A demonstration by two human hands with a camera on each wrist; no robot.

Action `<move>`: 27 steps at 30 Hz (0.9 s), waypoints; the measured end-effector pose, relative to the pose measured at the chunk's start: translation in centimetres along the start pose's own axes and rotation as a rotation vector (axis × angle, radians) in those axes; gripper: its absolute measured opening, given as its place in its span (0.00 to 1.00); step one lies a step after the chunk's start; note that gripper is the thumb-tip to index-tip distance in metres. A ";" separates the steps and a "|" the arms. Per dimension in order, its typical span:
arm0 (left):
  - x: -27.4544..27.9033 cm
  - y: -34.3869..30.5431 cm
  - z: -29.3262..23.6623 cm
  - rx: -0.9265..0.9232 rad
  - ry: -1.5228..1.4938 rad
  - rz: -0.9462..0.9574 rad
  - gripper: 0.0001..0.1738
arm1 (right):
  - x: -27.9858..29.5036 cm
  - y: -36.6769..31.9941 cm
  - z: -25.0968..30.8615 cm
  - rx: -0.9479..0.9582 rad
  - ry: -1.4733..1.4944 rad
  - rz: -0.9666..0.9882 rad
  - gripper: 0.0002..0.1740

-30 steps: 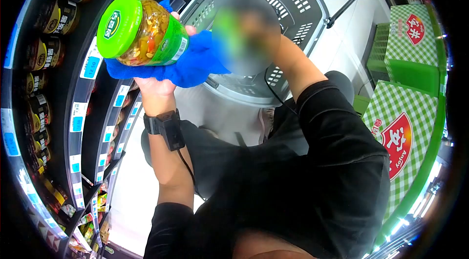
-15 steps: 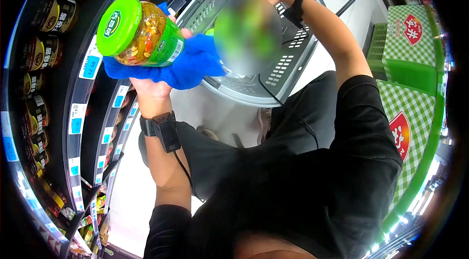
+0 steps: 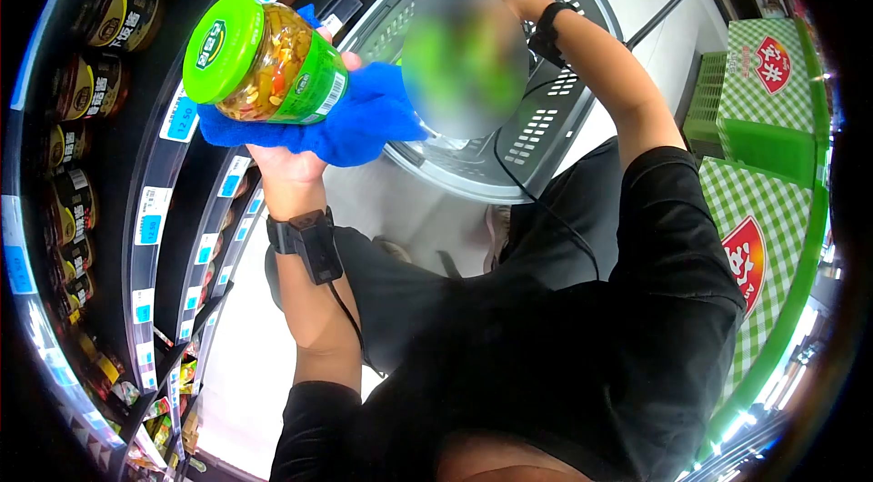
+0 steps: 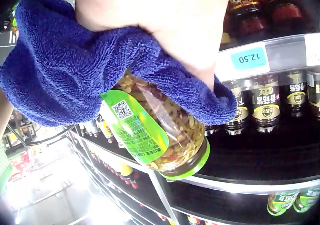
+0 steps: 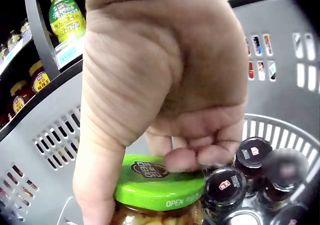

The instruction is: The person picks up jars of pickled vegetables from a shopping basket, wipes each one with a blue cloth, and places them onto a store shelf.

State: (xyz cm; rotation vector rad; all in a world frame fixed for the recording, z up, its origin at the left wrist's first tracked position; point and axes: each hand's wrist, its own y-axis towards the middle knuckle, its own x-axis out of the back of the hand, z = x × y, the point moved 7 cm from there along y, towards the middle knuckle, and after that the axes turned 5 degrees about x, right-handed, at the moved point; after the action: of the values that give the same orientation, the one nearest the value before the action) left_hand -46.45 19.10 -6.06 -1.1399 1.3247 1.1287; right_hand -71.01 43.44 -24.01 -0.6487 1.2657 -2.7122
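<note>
In the head view my left hand (image 3: 289, 164) holds a green-lidded jar of chopped pickles (image 3: 286, 73), with a blue cloth (image 3: 368, 118) between palm and glass. The left wrist view shows that jar (image 4: 182, 130) lid down in the picture, the cloth (image 4: 55, 60) bunched under my left hand (image 4: 155, 15). My right hand (image 3: 526, 7) reaches into the grey basket (image 3: 536, 171), partly hidden by a blur. In the right wrist view, the thumb and curled fingers of my right hand (image 5: 160, 80) grip another jar (image 5: 160, 190) around its green lid.
Dark-lidded jars (image 5: 225, 185) stand in the basket beside the gripped one. Shelves of jars (image 3: 82, 91) with price tags (image 3: 150, 216) run along the left. Green checkered boxes (image 3: 777, 209) stand on the right. A thin cable (image 3: 546, 209) hangs from the right wrist.
My right arm has swung outward and its hand has moved toward the basket's far side. The left hand, cloth and jar have stayed nearly still.
</note>
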 end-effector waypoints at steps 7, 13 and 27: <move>-0.1 0.1 -0.2 -0.002 0.046 -0.057 0.47 | 0.0 0.2 2.2 0.013 -0.244 -0.138 0.39; 0.0 0.1 -0.3 -0.006 0.025 -0.036 0.48 | -1.9 2.6 3.4 -0.071 -0.664 -0.270 0.33; -0.4 -0.5 -1.5 -0.044 0.166 -0.066 0.42 | -8.1 6.2 -0.9 -0.182 -0.735 -0.485 0.29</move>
State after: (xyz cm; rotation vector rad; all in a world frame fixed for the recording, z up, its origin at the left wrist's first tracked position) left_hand -46.06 17.60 -5.58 -1.3236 1.3830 1.0376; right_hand -64.68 41.96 -31.93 -1.9562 1.2485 -2.2453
